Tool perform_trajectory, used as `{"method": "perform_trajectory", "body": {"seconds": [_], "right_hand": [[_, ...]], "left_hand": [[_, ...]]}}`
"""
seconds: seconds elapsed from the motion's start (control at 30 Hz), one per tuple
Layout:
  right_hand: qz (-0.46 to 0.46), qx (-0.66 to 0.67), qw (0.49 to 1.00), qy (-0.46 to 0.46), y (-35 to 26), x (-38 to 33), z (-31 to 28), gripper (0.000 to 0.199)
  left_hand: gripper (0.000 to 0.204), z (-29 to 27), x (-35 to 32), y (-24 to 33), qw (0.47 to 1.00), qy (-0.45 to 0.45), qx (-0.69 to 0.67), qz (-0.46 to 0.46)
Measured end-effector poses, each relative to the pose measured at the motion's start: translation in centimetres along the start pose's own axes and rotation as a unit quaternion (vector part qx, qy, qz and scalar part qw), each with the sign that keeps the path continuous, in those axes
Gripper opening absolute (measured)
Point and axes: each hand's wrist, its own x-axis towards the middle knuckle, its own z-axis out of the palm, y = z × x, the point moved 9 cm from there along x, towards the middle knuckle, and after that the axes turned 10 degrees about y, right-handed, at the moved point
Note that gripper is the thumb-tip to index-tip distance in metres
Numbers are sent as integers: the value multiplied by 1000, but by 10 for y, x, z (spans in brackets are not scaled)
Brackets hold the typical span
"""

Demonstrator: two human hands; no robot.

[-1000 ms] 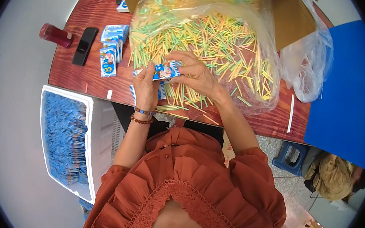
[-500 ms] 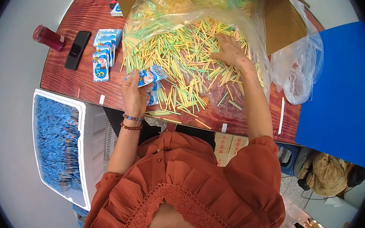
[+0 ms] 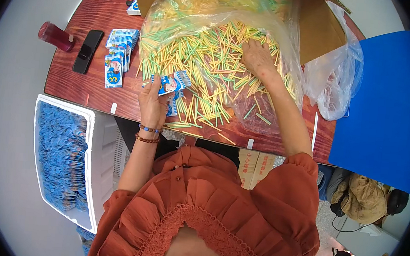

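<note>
My left hand (image 3: 153,103) is closed on a small blue-and-white packet (image 3: 174,82), thumb on top, over the near left edge of a heap of thin sticks (image 3: 206,62). These sticks are short, yellow, green and pinkish. Another similar packet (image 3: 172,106) shows just below the held one; whether the hand grips it too cannot be told. On the right side of the heap lies my right hand (image 3: 259,60), back up, its fingers bent and drawn together down into the sticks. The fingertips are partly hidden there.
The sticks spill from a clear plastic bag (image 3: 186,4) in a cardboard box (image 3: 321,31). To the left are stacked packets (image 3: 114,70), a black phone (image 3: 88,52) and a red bottle (image 3: 56,36). A white foam box (image 3: 89,166) full of blue packets stands beside the table (image 3: 91,89).
My right hand's spread fingers have drawn together and bent into the sticks. My left hand keeps the packet in nearly the same place. The whole view has shifted slightly.
</note>
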Motion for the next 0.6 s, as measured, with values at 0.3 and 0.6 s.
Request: {"method": "perform_trajectory", "body": {"seconds": [0.3, 0.6], "right_hand": [[145, 264, 951, -72, 35, -6, 13, 37], [253, 711, 650, 90, 51, -10, 27, 18]], "left_hand": [[23, -3, -1, -7, 1000, -4, 6, -16], [23, 11, -4, -10, 999, -8, -18, -40]]}}
